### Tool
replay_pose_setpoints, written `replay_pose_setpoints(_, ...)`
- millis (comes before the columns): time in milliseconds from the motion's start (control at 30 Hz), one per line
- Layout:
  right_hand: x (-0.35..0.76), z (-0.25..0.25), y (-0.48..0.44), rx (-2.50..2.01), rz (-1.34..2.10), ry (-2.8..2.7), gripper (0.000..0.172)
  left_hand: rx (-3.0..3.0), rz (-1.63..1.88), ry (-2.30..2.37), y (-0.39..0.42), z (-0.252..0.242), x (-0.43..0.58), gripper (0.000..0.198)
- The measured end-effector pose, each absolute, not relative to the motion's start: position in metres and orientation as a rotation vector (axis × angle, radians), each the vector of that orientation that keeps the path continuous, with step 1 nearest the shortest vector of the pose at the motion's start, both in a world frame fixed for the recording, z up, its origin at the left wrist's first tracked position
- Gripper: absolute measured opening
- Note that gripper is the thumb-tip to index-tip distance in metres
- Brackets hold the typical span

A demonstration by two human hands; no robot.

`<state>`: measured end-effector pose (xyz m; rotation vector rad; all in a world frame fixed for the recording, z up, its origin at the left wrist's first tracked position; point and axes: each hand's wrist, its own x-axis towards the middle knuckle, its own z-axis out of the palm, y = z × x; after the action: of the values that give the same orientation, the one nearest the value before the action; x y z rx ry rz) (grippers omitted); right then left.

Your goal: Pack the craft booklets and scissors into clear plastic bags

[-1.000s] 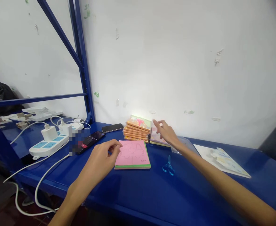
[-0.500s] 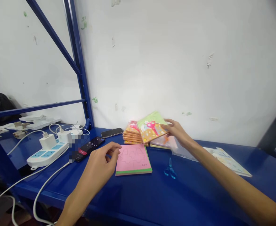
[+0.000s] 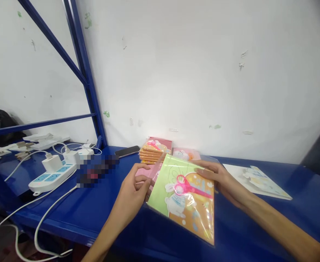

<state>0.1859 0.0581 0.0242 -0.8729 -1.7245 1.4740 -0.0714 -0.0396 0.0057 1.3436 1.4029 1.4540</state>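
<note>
My hands hold a plastic-wrapped craft book [image 3: 184, 200] with a green and orange cover printed with pink scissors, tilted above the table. My left hand [image 3: 131, 191] pinches its left edge, and my right hand [image 3: 220, 178] grips its right corner. Partly beneath it lies a pink craft book [image 3: 149, 171], mostly hidden. Behind stand a stack of orange-edged packets [image 3: 151, 152] and a pink-covered packet [image 3: 186, 154]. The blue scissors are hidden from view.
A blue steel shelf [image 3: 176, 233] carries everything. A white printed sheet [image 3: 258, 182] lies to the right. To the left are a white power strip [image 3: 52, 178] with chargers and cables, a smartphone [image 3: 127, 151], and a pixelated patch [image 3: 96, 171]. A white wall rises behind.
The wrapped book has been lifted off the stack and brought toward me, now in both hands. My left hand has moved onto its edge, covering the pink book more. The view has shifted slightly.
</note>
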Motion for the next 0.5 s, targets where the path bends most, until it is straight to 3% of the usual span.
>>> replay_pose_setpoints(133, 0.187, 0.022, 0.062, -0.884, 1.625, -1.587, 0.053, 1.245, 1.265, 1.243, -0.041, 0.006, -0.07, 0.016)
replay_pose_setpoints(267, 0.182, 0.013, 0.062, -0.997, 1.646, -1.449, 0.059, 0.861, 1.172, 1.016, -0.046, 0.002, -0.068, 0.03)
replay_pose_setpoints(500, 0.179, 0.003, 0.061, -0.889, 1.976, -1.4, 0.05, 0.738, 1.262, 1.016, -0.042, -0.004, -0.066, 0.022)
